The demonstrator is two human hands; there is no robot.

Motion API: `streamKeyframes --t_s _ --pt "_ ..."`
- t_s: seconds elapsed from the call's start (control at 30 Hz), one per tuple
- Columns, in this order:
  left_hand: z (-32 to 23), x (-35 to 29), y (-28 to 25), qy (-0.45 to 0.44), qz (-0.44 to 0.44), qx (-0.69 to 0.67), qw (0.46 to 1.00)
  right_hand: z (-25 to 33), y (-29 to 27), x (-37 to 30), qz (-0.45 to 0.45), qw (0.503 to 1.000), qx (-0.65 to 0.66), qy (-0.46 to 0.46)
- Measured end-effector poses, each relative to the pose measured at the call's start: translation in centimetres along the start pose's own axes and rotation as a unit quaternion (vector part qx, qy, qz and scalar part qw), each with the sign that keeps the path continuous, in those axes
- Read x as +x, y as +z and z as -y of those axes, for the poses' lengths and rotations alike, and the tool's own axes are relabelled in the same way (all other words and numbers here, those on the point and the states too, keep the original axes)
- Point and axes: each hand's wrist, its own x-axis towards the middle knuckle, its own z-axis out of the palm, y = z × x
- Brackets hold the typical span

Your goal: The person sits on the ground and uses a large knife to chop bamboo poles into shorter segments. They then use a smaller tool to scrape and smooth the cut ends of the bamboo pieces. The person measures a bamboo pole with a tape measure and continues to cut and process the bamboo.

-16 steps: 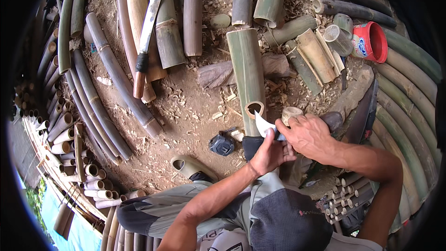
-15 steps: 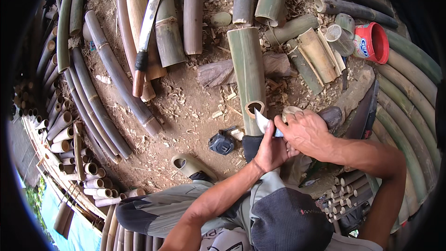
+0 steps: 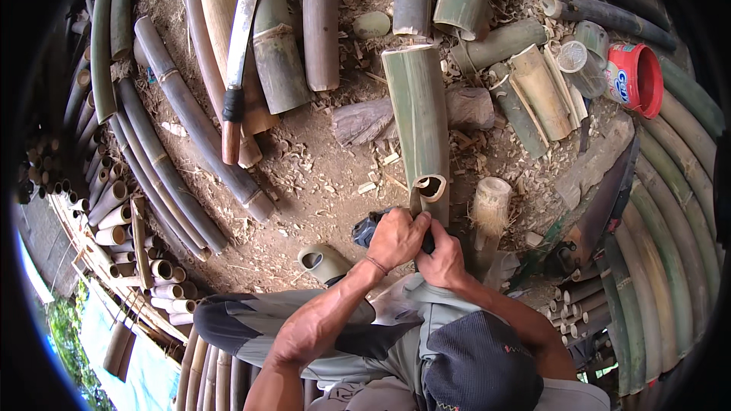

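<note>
My left hand (image 3: 399, 239) and my right hand (image 3: 444, 257) are closed together around a small knife (image 3: 415, 199). Its dark handle shows only in part between them, so how each hand grips it is partly hidden. The blade points away from me, at the left edge of an oval hole. That hole is cut in the near part of a thick green bamboo tube (image 3: 416, 118), which lies lengthwise before me across a dark log (image 3: 362, 122). Left of my left hand, partly covered by it, sits a black tape measure (image 3: 365, 230).
A machete (image 3: 244, 38) rests on bamboo poles at the left. A pale wooden block (image 3: 493, 202) stands right of my hands. Split bamboo pieces (image 3: 539, 84) and a red plastic tub (image 3: 646, 80) lie at the far right. Wood chips litter the dirt floor; bamboo stacks line both sides.
My left hand has turned from palm-up to knuckles-up and moved left. My right hand has drawn back beside it, uncovering the pale block. The blade has swung to the hole's left edge.
</note>
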Motion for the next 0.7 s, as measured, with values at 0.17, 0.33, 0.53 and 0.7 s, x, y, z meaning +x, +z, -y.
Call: streamKeyframes --t_s 0.17,0.33,0.53,0.7 --pt "-1.6 -0.6 2.7 -0.042 -0.043 -0.188 0.980 0.4 -3.8 -0.5 0.032 0.995 -0.092 -0.003" --pt "-4.6 -0.6 2.6 -0.080 -0.016 -0.456 0.886 5.6 -11.1 5.2 0.211 0.930 -0.290 -0.085" --pt "-8.1 -1.1 1.1 -0.169 0.014 -0.849 0.501 14.3 -9.9 10.5 0.371 0.683 -0.584 -0.233" --pt "-3.7 0.5 3.2 -0.073 -0.039 -0.671 0.737 10.4 -11.3 8.8 0.280 0.869 -0.393 -0.111"
